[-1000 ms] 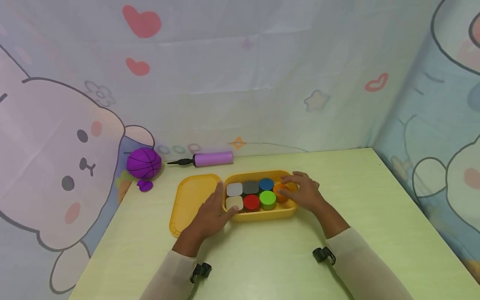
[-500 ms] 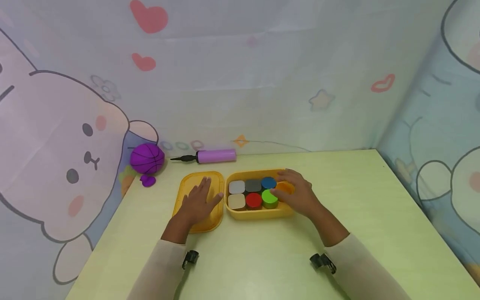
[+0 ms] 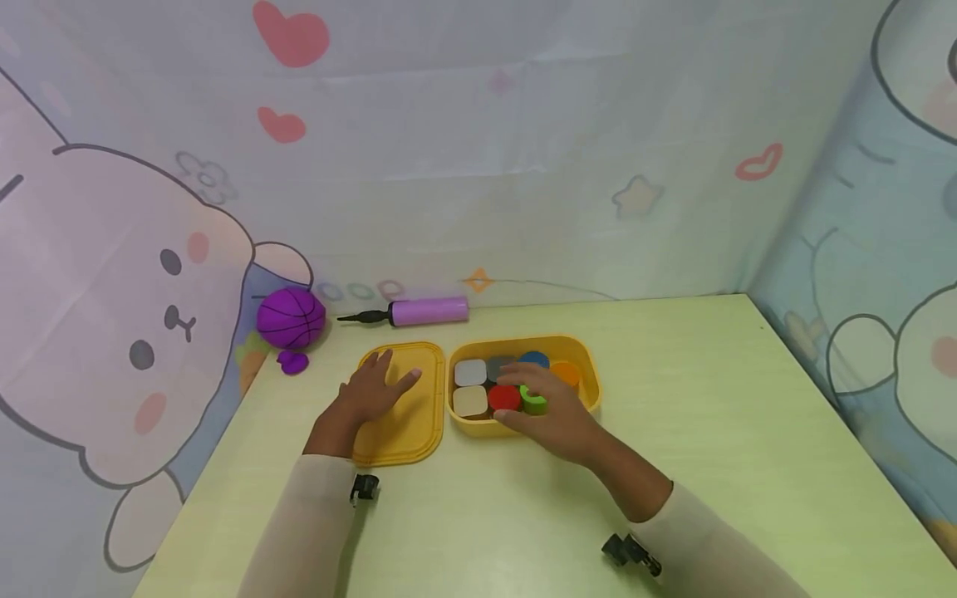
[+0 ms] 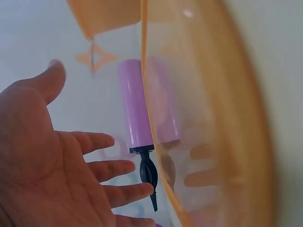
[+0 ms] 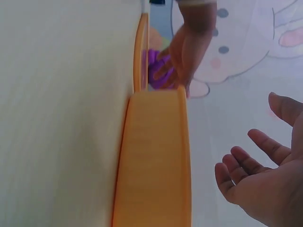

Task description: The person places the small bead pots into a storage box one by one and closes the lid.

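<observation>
A yellow oblong box [image 3: 591, 397] holds several small coloured tubs, among them a red [image 3: 504, 397], a white [image 3: 470, 373], a beige [image 3: 469, 402] and an orange one [image 3: 566, 373]. My right hand [image 3: 559, 418] hovers over its front right part, fingers spread, partly hiding the green tub [image 3: 532, 404] and the grey one. In the right wrist view that hand [image 5: 267, 177] is loosely bent and holds nothing, beside the box wall [image 5: 154, 156]. Over the left part of a flat yellow lid [image 3: 419, 428] is my left hand [image 3: 366, 397], its fingers extended and holding nothing.
A purple hand pump [image 3: 429, 311] lies at the table's back edge. Back left are a purple basketball [image 3: 292, 318] and a small purple duck [image 3: 292, 362]. The lid lies close along the box's left side. A printed cloth [image 3: 561, 166] hangs behind the table.
My left hand has left the box's left end and moved left over the lid. My right hand has shifted from the orange tub leftward and nearer, over the green and red ones.
</observation>
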`<state>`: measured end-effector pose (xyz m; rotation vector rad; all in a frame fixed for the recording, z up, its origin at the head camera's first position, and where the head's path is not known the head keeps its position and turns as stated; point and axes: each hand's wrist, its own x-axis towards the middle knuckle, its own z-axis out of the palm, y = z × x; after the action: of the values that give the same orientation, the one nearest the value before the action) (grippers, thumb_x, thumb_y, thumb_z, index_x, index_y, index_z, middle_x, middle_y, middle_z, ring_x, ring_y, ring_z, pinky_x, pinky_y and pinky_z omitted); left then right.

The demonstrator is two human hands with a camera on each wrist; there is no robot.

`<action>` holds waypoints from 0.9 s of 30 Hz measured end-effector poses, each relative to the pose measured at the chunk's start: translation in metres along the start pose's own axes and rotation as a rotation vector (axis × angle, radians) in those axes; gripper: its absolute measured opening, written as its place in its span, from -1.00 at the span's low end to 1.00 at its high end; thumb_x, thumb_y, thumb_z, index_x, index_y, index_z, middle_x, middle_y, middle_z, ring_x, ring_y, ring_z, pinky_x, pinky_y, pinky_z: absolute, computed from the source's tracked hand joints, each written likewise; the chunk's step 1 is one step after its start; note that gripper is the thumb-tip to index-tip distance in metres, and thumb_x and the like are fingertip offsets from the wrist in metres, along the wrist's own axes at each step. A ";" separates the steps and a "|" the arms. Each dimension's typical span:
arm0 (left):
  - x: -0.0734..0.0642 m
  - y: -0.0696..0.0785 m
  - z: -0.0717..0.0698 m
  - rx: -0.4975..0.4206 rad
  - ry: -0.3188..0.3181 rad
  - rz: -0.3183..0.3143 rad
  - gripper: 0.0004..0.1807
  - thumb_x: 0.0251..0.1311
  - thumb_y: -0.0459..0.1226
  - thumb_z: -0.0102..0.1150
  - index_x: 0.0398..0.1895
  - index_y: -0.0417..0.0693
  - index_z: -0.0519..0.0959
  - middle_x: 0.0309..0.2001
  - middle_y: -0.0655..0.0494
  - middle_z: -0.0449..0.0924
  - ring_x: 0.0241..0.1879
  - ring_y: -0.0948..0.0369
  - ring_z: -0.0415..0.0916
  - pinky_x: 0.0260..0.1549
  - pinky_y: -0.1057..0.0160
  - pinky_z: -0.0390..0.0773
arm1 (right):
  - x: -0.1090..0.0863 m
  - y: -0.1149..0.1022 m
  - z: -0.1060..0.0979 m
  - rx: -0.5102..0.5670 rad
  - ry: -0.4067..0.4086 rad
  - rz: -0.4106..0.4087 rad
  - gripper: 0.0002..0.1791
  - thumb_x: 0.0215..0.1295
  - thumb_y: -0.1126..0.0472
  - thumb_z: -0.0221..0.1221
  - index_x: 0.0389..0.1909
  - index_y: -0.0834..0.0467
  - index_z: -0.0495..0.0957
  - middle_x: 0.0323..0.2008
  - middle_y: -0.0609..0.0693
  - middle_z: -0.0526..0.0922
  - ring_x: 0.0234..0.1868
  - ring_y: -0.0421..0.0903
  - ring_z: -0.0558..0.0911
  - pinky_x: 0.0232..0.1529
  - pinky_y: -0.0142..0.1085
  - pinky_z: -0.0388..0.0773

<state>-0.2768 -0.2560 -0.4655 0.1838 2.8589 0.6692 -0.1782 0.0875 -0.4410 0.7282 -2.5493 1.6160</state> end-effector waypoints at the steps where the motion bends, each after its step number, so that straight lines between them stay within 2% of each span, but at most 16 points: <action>1: 0.002 -0.001 -0.002 0.001 -0.003 0.002 0.12 0.56 0.45 -0.23 0.81 -0.17 -0.08 0.78 -0.38 -0.17 0.73 -0.43 -0.08 0.49 -0.73 -0.12 | -0.002 -0.003 0.003 0.014 -0.021 0.009 -0.50 0.47 0.06 0.43 0.36 0.06 0.66 0.53 0.06 0.53 0.54 0.18 0.49 0.41 0.31 0.53; 7: 0.009 -0.007 -0.010 -0.006 -0.016 -0.011 0.14 0.53 0.46 -0.19 0.82 -0.14 -0.10 0.78 -0.41 -0.25 0.72 -0.46 -0.14 0.47 -0.75 -0.13 | -0.008 -0.013 0.021 0.080 -0.134 0.050 -0.45 0.49 0.02 0.42 0.45 -0.04 0.61 0.55 -0.04 0.52 0.56 0.06 0.51 0.49 0.13 0.55; 11: 0.010 -0.009 -0.013 -0.001 -0.034 -0.024 0.16 0.51 0.47 -0.15 0.82 -0.13 -0.11 0.78 -0.42 -0.32 0.72 -0.48 -0.17 0.47 -0.76 -0.13 | -0.010 -0.015 0.030 0.129 -0.210 0.071 -0.41 0.51 0.01 0.40 0.49 -0.03 0.57 0.57 -0.04 0.51 0.59 0.02 0.47 0.56 0.11 0.48; 16: 0.009 -0.010 -0.015 0.002 -0.050 -0.038 0.17 0.49 0.46 -0.07 0.82 -0.12 -0.11 0.77 -0.44 -0.36 0.71 -0.51 -0.18 0.46 -0.76 -0.12 | -0.012 -0.016 0.040 0.052 -0.302 0.093 -0.31 0.54 -0.15 0.33 0.61 -0.10 0.46 0.65 -0.15 0.40 0.69 0.01 0.36 0.65 0.20 0.31; 20: 0.007 -0.011 -0.013 0.019 -0.058 -0.050 0.17 0.48 0.44 -0.04 0.83 -0.11 -0.13 0.77 -0.45 -0.39 0.70 -0.52 -0.19 0.46 -0.76 -0.09 | -0.015 -0.018 0.048 -0.025 -0.426 0.077 -0.17 0.55 -0.29 0.24 0.72 -0.15 0.28 0.75 -0.21 0.20 0.78 -0.02 0.16 0.73 0.23 0.13; 27: 0.007 -0.017 -0.010 0.003 -0.061 -0.067 0.24 0.41 0.46 0.03 0.83 -0.09 -0.15 0.77 -0.44 -0.42 0.70 -0.55 -0.25 0.43 -0.80 -0.17 | -0.015 -0.018 0.061 -0.091 -0.593 0.052 0.01 0.58 -0.45 0.07 0.81 -0.03 0.00 0.83 -0.05 -0.08 0.83 0.05 -0.03 0.75 0.24 0.04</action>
<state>-0.2875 -0.2742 -0.4652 0.1065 2.7940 0.6351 -0.1448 0.0345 -0.4578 1.3068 -3.0214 1.4468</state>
